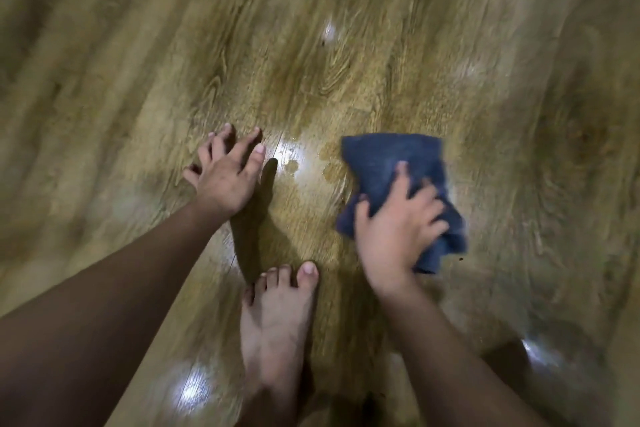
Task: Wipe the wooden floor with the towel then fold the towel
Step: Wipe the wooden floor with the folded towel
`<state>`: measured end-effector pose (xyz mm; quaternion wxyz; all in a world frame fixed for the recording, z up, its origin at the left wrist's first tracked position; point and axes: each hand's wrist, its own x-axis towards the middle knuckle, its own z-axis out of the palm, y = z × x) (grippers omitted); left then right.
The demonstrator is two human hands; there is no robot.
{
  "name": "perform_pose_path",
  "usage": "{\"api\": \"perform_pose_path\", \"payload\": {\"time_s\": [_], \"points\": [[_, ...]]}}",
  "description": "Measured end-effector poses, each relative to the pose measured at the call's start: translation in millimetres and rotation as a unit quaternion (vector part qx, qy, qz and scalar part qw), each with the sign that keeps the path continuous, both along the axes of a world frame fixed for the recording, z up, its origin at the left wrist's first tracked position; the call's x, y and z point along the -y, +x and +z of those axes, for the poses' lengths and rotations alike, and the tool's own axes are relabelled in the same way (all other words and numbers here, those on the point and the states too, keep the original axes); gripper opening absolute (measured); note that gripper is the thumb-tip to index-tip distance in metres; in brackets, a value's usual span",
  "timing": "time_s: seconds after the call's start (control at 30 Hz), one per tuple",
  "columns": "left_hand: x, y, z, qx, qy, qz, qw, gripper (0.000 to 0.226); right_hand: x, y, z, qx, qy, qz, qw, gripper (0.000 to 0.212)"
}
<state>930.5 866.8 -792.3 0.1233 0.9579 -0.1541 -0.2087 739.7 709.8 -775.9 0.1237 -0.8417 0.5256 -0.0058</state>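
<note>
On the wooden floor [346, 45], right of centre, the dark blue towel [388, 163] lies bunched under the right hand [394, 222]. Grip: fingers curled over the cloth and dug into its folds, palm bearing down, presumably so the towel drags with the hand rather than slipping. Edges of hand and towel blurred; a wiping stroke seems under way. Just left of the towel, small wet drops [292, 166] on the boards, near a bright glare patch; likely the next target. Left hand [225, 180] out to the side, fingers spread and straight, holding nothing; whether it touches the floor I cannot tell, probably a brace for balance. Bare foot [277, 322] planted between the arms, toes pointing at the wet spot. Folding not yet begun
</note>
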Motion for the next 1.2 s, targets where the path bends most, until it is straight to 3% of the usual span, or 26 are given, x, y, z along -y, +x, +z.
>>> {"api": "perform_pose_path", "payload": {"time_s": [0.1,0.23,0.4,0.47,0.57,0.7,0.8,0.87,1.03,1.13,1.2], "points": [[3.7,0.1,4.7,0.012,-0.026,0.03,0.999,0.063,-51.7,35.2,3.7,0.001,0.042,0.136,0.99,0.082],[6.8,5.1,10.8,0.006,-0.064,0.066,0.996,0.07,-79.6,60.2,2.8,-0.008,0.033,0.327,0.945,0.077],[-27.8,20.1,14.7,0.038,-0.099,0.068,0.992,0.057,-30.1,40.2,-0.9,0.004,0.031,0.421,0.907,0.082],[-49.7,22.8,13.3,0.069,-0.059,0.104,0.99,0.053,1.2,26.3,-0.7,-0.017,0.022,0.416,0.909,0.082],[-88.7,19.8,11.7,0.073,-0.021,0.202,0.976,0.051,57.3,11.7,3.1,-0.038,0.001,0.335,0.941,0.079],[-133.3,5.9,4.1,0.027,0.017,0.318,0.948,0.054,134.7,5.8,4.9,-0.021,0.005,0.116,0.993,0.074],[-141.2,-2.9,-3.5,0.005,0.027,0.314,0.949,0.054,151.0,22.2,4.8,0.003,0.031,-0.042,0.999,0.07],[-136.6,-1.2,-5.9,-0.008,0.029,0.327,0.945,0.056,133.0,38.1,4.0,-0.009,0.024,-0.076,0.997,0.07],[-130.0,10.5,-16.1,-0.026,0.031,0.335,0.942,0.065,34.0,74.7,0.7,-0.006,-0.009,0.02,1.0,0.074],[-133.1,11.3,-20.3,-0.026,0.025,0.338,0.94,0.065,-45.0,95.9,3.9,-0.01,0.0,0.15,0.989,0.078],[-130.2,11.9,-19.6,-0.016,0.024,0.349,0.937,0.064,-104.8,103.0,5.2,-0.005,0.026,0.275,0.961,0.078]]}}
